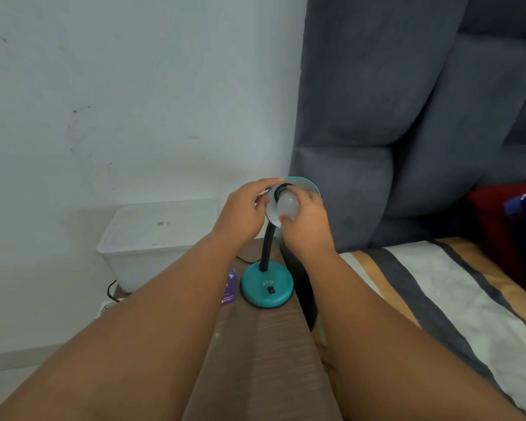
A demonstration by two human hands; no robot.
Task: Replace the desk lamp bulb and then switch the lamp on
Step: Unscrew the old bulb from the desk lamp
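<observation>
Right fingers [305,198] curled round bulb [287,205], left fingers [263,184] gripping lamp shade [308,182] rim

The desk lamp [267,287] stands upright at the table's [261,344] right edge, toward its far end. Its round teal base [257,294] carries white "ATN" lettering and 1 black rocker switch [271,289]. A black flexible neck [268,247] rises from the base and curves up to a teal shade [307,185] with a pale, shiny inside, tilted to face the camera. The left hand [243,211] grips the shade's left rim. A frosted white bulb [287,205], unlit, meets the black socket [281,191] at the shade's centre, held in the right hand's [307,226] fingers; how deep it sits cannot be told.
</observation>
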